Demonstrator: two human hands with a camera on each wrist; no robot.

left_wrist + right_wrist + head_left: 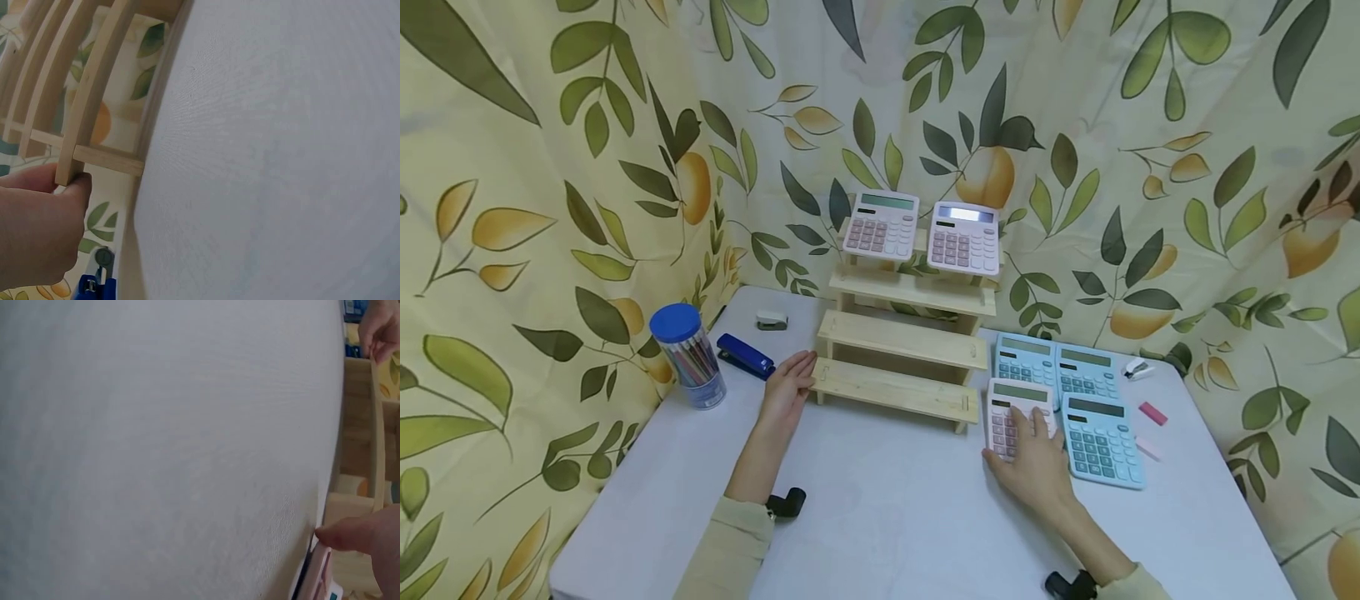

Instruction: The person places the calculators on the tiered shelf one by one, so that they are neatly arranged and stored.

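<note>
A light wooden tiered stand (898,389) stands mid-table, with two pink calculators (881,225) leaning side by side on its top tier. My left hand (787,390) pinches the left end of the lowest board; in the left wrist view the thumb and fingers (78,190) close around that end. To the right of the stand, my right hand (1033,467) grips another pink calculator (1000,417), its thumb at the left edge and its fingers spread across the keys. The right wrist view shows the thumb (340,534) against the calculator's edge, low over the table.
Three blue calculators (1105,446) lie beside the pink one. Farther right are a small white stapler (1138,368) and a pink eraser-like block (1153,413). A blue stapler (746,356), a small white-and-black item (772,321) and a blue-lidded jar of pencils (692,358) are at left.
</note>
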